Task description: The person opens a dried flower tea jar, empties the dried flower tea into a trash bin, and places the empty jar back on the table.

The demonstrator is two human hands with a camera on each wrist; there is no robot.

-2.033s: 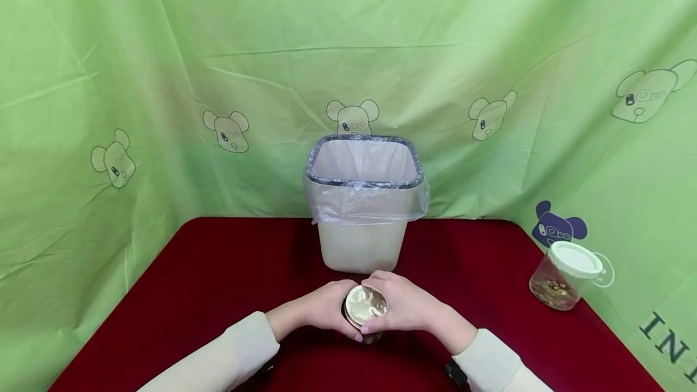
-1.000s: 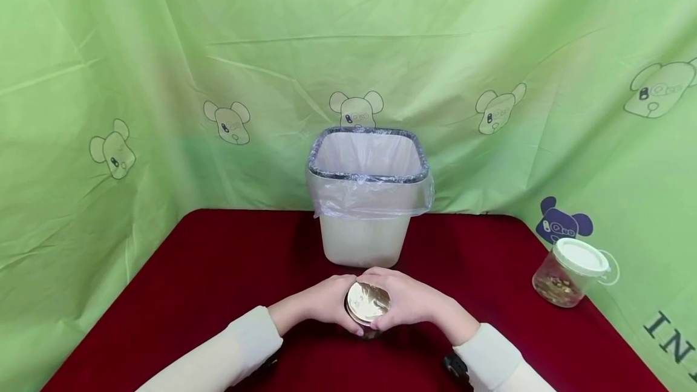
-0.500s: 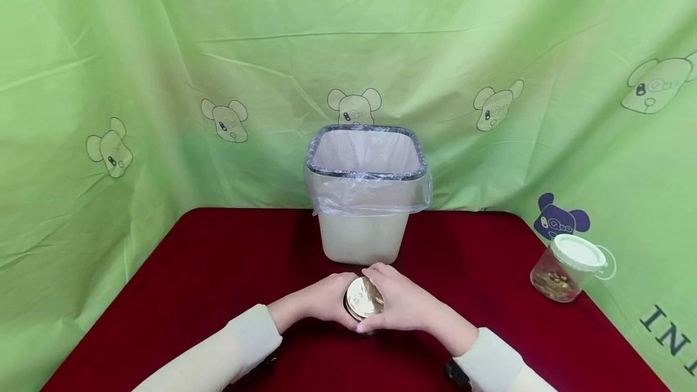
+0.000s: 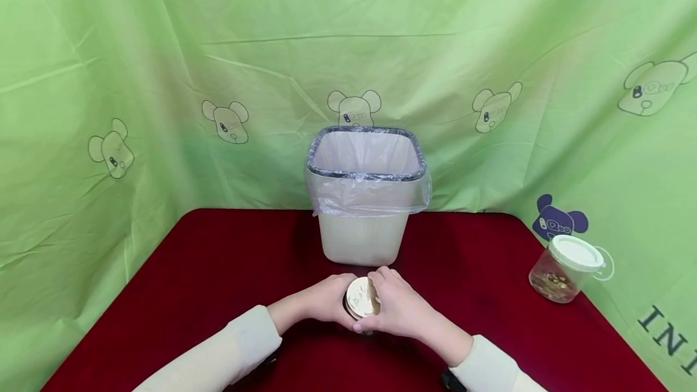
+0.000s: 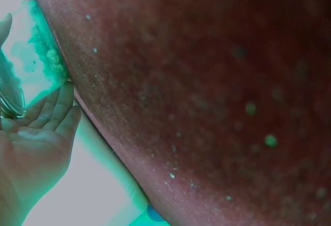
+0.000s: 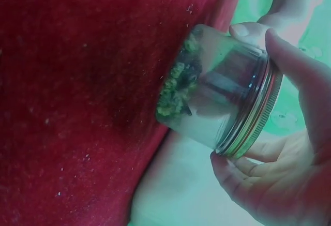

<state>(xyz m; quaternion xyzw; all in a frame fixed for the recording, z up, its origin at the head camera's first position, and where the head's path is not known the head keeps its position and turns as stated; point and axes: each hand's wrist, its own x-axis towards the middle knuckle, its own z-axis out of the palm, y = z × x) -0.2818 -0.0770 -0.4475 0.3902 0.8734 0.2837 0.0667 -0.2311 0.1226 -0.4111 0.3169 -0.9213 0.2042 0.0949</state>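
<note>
A clear jar (image 6: 222,76) with a gold metal lid (image 4: 360,299) stands on the red cloth in front of the bin. Yellow-green and dark pieces lie at its bottom. My left hand (image 4: 329,299) curves round the jar's left side. Opposite it, my right hand (image 4: 400,307) grips the lid's rim between thumb and fingers, as the right wrist view shows. In the left wrist view the jar is cut off at the edge, with the left palm and fingers (image 5: 57,112) beside it.
A white bin (image 4: 360,238) lined with a clear plastic bag stands just beyond the hands. At the right edge of the red-covered table (image 4: 245,247), a clear tub with a white lid (image 4: 566,268) stands with brownish pieces inside. Green printed curtain (image 4: 272,71) surrounds the table.
My right hand has turned and shifted slightly at the lid, its wrist now lower. The left hand stays in place around the jar. The head view has tilted a little.
</note>
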